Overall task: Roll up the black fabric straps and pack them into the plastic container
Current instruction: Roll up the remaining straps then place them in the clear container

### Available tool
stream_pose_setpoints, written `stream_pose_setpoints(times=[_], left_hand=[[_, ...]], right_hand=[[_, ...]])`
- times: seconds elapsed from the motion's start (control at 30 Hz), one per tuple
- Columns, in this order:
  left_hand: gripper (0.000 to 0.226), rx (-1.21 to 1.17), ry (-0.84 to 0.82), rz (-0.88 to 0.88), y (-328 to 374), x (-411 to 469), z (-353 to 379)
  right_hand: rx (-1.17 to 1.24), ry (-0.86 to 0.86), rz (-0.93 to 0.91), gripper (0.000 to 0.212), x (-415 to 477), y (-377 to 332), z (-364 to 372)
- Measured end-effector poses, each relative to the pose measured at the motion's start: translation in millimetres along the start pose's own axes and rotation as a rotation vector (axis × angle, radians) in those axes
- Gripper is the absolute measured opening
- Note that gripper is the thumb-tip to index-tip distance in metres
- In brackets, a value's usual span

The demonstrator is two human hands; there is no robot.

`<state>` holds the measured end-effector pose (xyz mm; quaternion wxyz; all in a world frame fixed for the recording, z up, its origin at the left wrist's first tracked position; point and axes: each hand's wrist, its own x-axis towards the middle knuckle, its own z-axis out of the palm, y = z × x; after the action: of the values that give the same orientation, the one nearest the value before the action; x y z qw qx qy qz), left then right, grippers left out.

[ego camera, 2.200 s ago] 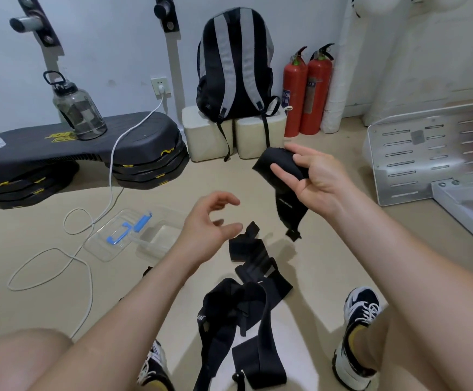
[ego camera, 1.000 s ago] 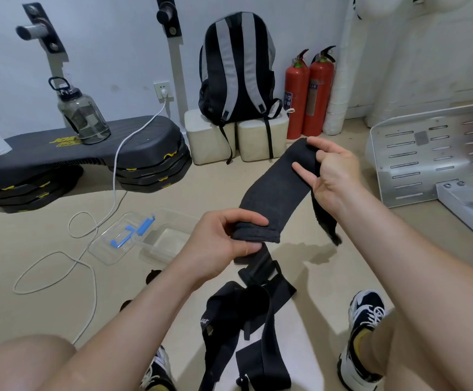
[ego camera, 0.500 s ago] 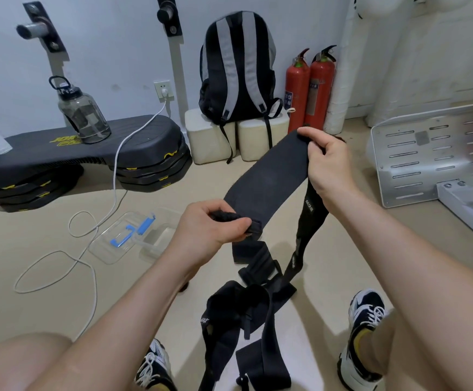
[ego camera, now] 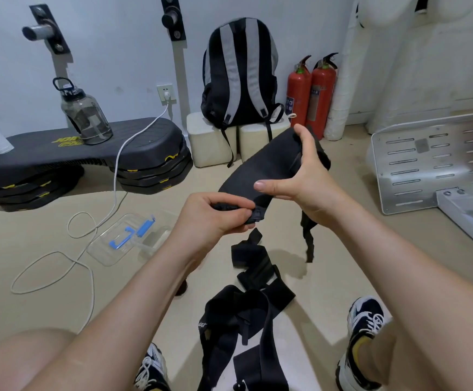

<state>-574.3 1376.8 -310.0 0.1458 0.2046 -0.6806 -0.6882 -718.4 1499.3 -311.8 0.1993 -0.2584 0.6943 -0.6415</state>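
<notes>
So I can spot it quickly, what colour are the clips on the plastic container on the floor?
The clips are blue, on the clear plastic container; the head view shows them best.

There is one view, from a wide-angle camera worn on the person's head. It faces forward and down across the floor toward the backpack, which stands far off at top centre. Much nearer than the backpack, the left hand and right hand, gripping a black fabric strap, sit close under the lens.
</notes>
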Motion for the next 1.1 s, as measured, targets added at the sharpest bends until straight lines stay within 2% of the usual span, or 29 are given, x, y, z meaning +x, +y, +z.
stream_pose_setpoints(times=[0.17, 0.23, 0.4, 0.47, 0.57, 0.63, 0.73, 0.8, 0.93, 1.03, 1.1], left_hand=[[0.018, 0.081, 0.071, 0.121, 2, 4, 4], [0.022, 0.093, 0.089, 0.145, 0, 6, 5], [0.029, 0.005, 0.020, 0.141, -3, 8, 6], [0.031, -0.042, -0.042, 0.125, -2, 7, 4], [0.060, -0.033, -0.286, 0.083, 7, 5, -10], [0.076, 0.129, -0.432, 0.104, 19, 2, -25], [0.091, 0.331, -0.472, 0.114, 35, -3, -43], [0.088, 0.319, -0.426, 0.106, 38, -6, -45], [0.067, 0.233, -0.322, 0.161, 27, -5, -28], [0.039, 0.184, -0.311, 0.190, 20, -3, -18], [0.024, 0.158, -0.232, 0.210, 18, -1, -13]], right_hand=[[-0.063, -0.141, -0.005, 0.134, -11, -4, 6], [0.045, -0.182, 0.026, 0.128, -15, -5, 11], [0.244, -0.139, 0.076, 0.118, -13, -2, 13], [0.281, -0.131, 0.086, 0.114, -13, -2, 12], [0.358, -0.109, 0.117, 0.110, -12, -4, 10], [0.423, -0.087, 0.151, 0.107, -12, -6, 7], [0.472, -0.072, 0.186, 0.103, -12, -8, 4], [0.496, -0.087, 0.204, 0.101, -12, -8, 3], [0.490, -0.164, 0.221, 0.100, -18, -10, 5], [0.485, -0.186, 0.221, 0.098, -22, -11, 9], [0.501, -0.175, 0.225, 0.099, -23, -10, 11]])
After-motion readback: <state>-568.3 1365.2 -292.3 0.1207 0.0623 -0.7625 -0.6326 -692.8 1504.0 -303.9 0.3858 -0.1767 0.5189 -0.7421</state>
